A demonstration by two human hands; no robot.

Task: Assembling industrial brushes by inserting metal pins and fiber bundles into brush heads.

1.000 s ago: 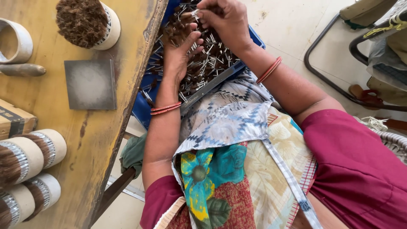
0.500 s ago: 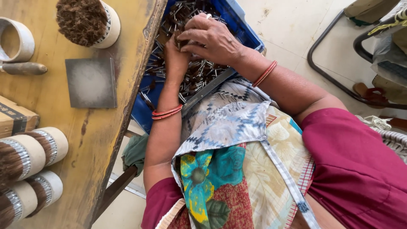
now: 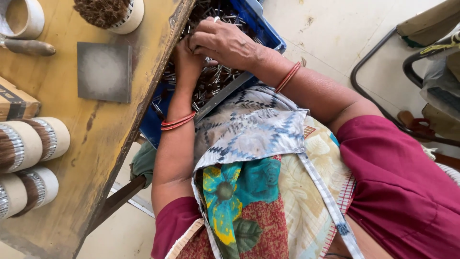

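A blue plastic crate (image 3: 268,33) full of thin metal nails (image 3: 215,79) rests on my lap against the table edge. My left hand (image 3: 184,60) reaches up into the crate, with red bangles on its wrist. It seems to hold a bunch of nails, but its fingers are mostly hidden. My right hand (image 3: 223,43) lies over the left one, fingers curled down around nails where the two hands meet. A patterned cloth (image 3: 249,134) covers my lap below the crate.
A worn yellow wooden table (image 3: 96,144) runs along the left. On it lie a grey square pad (image 3: 104,72), round white brush heads with brown bristles (image 3: 33,144), another bristle head (image 3: 110,12), a wooden handle (image 3: 28,47) and a cardboard box (image 3: 14,103). A dark metal chair frame (image 3: 378,52) stands on the pale floor at right.
My right hand has come down from above the crate and closed over my left hand among the nails. The left hand has stayed in the crate.
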